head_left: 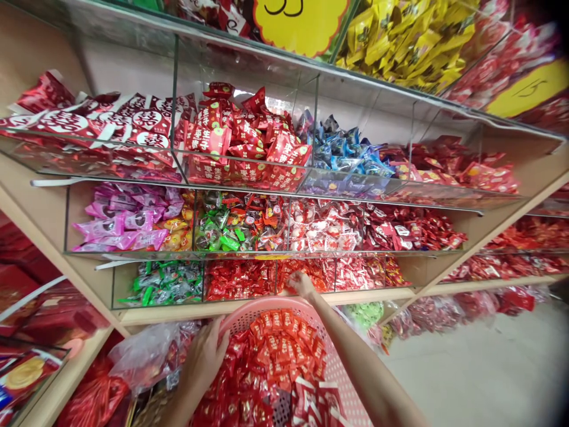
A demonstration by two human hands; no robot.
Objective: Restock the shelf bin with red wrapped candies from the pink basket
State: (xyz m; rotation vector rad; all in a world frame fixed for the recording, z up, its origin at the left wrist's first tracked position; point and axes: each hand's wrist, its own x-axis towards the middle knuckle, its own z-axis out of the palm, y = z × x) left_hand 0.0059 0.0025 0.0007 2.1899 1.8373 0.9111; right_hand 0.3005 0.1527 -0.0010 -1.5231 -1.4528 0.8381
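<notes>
Basket [267,303], one, pink plastic, sits at six o'clock, its rim gripped by the left hand [205,359]; the right hand [302,284], well apart, touches red-wrapped sweets [278,279] in a clear bin [240,292] at twelve o'clock.

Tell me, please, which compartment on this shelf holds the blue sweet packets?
The third compartment from the left in the top row holds the blue packets. It sits between the red packets with white marks and the red-and-gold packets, and no other compartment there is mainly blue.

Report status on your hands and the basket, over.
Left hand gripping pink plastic basket rim. Right hand on red packets, bottom-row bin. More red packets in basket. Clear plastic bag beside left hand.
</notes>
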